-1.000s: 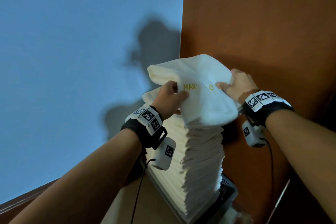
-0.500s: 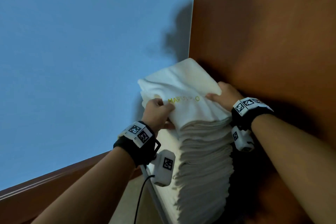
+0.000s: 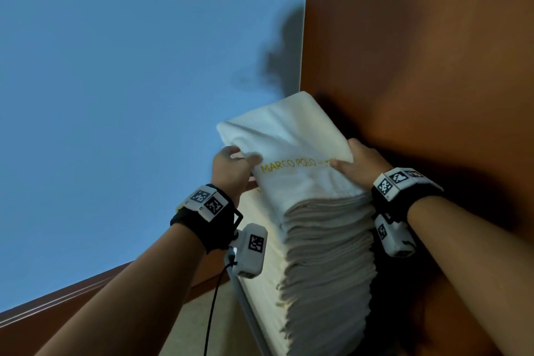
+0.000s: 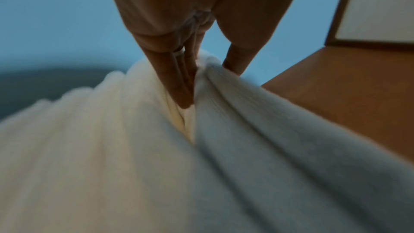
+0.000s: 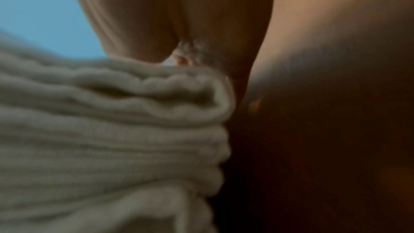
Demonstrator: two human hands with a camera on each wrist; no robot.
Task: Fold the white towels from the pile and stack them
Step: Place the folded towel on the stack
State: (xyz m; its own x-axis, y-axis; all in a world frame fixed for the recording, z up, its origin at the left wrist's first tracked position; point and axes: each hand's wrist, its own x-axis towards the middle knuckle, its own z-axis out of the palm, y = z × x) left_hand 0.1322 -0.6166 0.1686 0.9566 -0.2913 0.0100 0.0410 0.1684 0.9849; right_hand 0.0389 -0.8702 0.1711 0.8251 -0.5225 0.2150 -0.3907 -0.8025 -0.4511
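Wood panel (image 3: 419,66) tight vs stack (image 3: 326,254) right; left side open

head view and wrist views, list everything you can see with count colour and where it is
top towel: one, white with yellow MARCO POLO lettering, folded, on top of the stack
stack of folded towels: one tall stack, white, next to the wood panel
wood panel: one, reddish brown, right of the stack
wall: one, blue, behind and left
wrist bands with markers: two, black with black-and-white squares, one on each wrist
wrist cameras: two, white, under the wrists
left hand: one, pinches the top towel's left edge
right hand: one, on the top towel's right edge, grip hidden
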